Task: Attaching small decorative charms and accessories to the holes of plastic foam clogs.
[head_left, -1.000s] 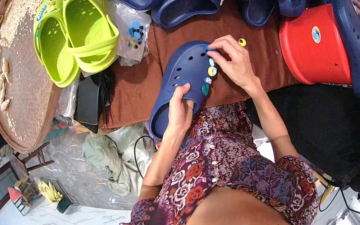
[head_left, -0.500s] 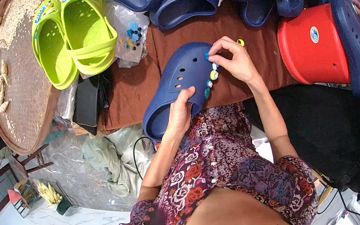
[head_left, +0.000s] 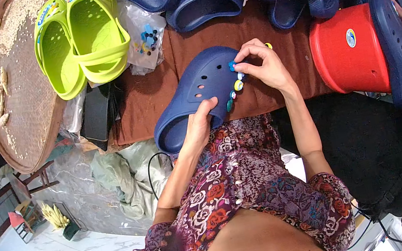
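Observation:
A navy clog [head_left: 189,87] with round vent holes is tilted over the front edge of the brown cloth. My left hand [head_left: 200,125] is closed round its opening, thumb on top and the other fingers hidden underneath. Along the clog's right side runs a row of small charms [head_left: 238,85], white, yellow and green. At the upper end of that row my right hand [head_left: 264,64] pinches a blue shoe charm [head_left: 232,66] between thumb and forefinger, against the clog's surface. A yellow charm [head_left: 268,46] shows just behind my right knuckles.
Lime green clogs [head_left: 97,36] and a plastic bag of charms [head_left: 144,39] lie at the back left, near a woven tray [head_left: 31,111]. More navy clogs [head_left: 205,5] line the far side. At right, another person's hand holds a navy clog [head_left: 393,40] beside a red bucket [head_left: 345,51].
The heel of the clog in my left hand has shifted slightly left. My right fingers have edged right, and more of the blue charm shows.

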Demonstrator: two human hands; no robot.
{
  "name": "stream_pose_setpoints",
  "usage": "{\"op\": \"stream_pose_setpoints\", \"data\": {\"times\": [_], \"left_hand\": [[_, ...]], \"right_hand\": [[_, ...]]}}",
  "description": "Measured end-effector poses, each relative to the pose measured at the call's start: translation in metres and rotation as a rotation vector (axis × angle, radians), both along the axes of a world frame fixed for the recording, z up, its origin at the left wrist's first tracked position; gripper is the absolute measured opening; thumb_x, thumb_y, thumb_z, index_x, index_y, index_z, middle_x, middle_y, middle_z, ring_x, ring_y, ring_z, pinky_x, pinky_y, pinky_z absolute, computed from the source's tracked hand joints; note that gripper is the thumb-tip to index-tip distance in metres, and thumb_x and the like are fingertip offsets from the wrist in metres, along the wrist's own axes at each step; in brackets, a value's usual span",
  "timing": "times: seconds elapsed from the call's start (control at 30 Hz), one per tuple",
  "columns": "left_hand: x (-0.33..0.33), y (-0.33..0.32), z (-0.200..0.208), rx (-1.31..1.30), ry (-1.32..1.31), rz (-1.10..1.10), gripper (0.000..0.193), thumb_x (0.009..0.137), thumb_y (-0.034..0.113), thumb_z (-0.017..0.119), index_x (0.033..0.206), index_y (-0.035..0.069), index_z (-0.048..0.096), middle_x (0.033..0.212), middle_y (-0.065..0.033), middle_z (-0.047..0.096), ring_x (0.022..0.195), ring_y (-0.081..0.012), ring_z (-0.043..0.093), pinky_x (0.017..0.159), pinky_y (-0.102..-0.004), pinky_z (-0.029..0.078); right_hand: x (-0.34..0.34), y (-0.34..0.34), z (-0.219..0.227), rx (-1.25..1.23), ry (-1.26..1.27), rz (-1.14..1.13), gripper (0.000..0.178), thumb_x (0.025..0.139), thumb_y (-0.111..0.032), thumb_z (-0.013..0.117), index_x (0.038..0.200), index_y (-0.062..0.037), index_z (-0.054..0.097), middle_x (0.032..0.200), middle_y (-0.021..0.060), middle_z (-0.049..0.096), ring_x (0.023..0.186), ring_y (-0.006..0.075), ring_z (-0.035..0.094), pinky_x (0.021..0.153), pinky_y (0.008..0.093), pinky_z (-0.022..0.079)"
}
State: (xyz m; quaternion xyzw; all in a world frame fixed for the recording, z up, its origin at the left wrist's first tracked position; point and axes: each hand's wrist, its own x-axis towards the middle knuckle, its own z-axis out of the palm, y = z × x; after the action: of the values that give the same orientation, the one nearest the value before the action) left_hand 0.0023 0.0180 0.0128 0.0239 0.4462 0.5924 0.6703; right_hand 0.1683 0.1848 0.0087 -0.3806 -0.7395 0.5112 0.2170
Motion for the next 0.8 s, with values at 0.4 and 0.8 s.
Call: {"op": "stream_pose_setpoints", "data": {"times": [0.4, 0.8], "left_hand": [[0.003, -0.009, -0.018, -0.01, 0.131, -0.06, 0.045, 0.088, 0.012, 0.063, 0.13, 0.0, 0.052, 0.121, -0.0099, 0.061, 0.106, -0.0206, 0.061, 0.096, -0.0354, 0.048], [0.002, -0.009, -0.008, 0.044, 0.323, -0.13, 0.045, 0.086, 0.015, 0.065, 0.127, 0.0, 0.053, 0.119, -0.0064, 0.058, 0.106, -0.0176, 0.055, 0.095, -0.0332, 0.044]], "right_hand": [[0.003, 0.01, -0.006, -0.492, 0.097, 0.014, 0.059, 0.079, -0.01, 0.081, 0.13, -0.0058, 0.054, 0.117, 0.0077, 0.059, 0.113, 0.0188, 0.057, 0.103, 0.0349, 0.045], [0.005, 0.011, -0.018, -0.505, 0.218, 0.121, 0.068, 0.078, -0.008, 0.081, 0.137, -0.0041, 0.047, 0.128, 0.0081, 0.056, 0.122, 0.0189, 0.053, 0.109, 0.0335, 0.04]]}}
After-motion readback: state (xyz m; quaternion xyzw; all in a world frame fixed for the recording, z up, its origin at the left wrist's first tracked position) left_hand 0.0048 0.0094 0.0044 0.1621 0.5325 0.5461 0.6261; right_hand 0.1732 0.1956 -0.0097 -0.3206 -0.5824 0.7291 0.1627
